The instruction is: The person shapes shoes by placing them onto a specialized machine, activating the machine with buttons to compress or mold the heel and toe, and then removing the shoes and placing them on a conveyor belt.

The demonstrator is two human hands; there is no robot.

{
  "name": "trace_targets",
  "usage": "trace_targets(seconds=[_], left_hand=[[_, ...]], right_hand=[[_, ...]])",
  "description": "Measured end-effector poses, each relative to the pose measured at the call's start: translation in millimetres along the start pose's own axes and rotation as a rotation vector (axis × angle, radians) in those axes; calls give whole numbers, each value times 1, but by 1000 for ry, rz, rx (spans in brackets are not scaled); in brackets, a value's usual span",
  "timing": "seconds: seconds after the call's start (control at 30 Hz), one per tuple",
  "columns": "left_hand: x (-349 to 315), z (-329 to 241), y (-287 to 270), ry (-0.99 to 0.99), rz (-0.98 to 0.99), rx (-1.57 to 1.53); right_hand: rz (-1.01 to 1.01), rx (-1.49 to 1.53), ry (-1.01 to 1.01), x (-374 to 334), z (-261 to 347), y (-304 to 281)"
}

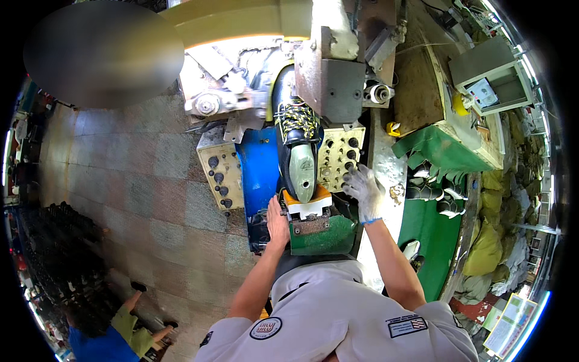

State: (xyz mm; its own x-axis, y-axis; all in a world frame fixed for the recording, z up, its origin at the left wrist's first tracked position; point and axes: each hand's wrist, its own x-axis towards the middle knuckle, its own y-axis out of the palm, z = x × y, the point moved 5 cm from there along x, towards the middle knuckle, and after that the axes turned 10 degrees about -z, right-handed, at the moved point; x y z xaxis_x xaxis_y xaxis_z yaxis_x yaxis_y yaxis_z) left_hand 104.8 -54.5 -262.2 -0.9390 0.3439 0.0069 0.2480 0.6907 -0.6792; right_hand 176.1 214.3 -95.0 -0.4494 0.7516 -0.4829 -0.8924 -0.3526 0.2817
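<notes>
A black shoe (288,136) with yellow-flecked laces sits toe-away in the machine, its toe end under the metal head (341,90). A pale green shoe last (302,166) fills its opening. The heel rests against an orange and white heel support (309,208). My bare left hand (278,222) lies along the left side of this support, fingers stretched out. My right hand (363,188), in a whitish glove, is beside the right knob panel (329,163), fingers apart and nothing held. Whether its fingertips touch a knob, I cannot tell.
Another knob panel (218,175) and a blue guard (258,160) flank the machine's left. On the right, several shoes lie on a green conveyor (431,229) beside a wooden bench (422,84). A person in blue (99,344) is at the lower left, near dark racks (57,265).
</notes>
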Motion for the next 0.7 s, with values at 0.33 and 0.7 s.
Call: trace_targets(seconds=[0.33,0.7], left_hand=[[14,18,-93,-411,85,-464],[-6,-127,-195,-626,450,-1632]], right_hand=[[156,-48,21,-37,40,0],[711,350,152,-146,50,96]])
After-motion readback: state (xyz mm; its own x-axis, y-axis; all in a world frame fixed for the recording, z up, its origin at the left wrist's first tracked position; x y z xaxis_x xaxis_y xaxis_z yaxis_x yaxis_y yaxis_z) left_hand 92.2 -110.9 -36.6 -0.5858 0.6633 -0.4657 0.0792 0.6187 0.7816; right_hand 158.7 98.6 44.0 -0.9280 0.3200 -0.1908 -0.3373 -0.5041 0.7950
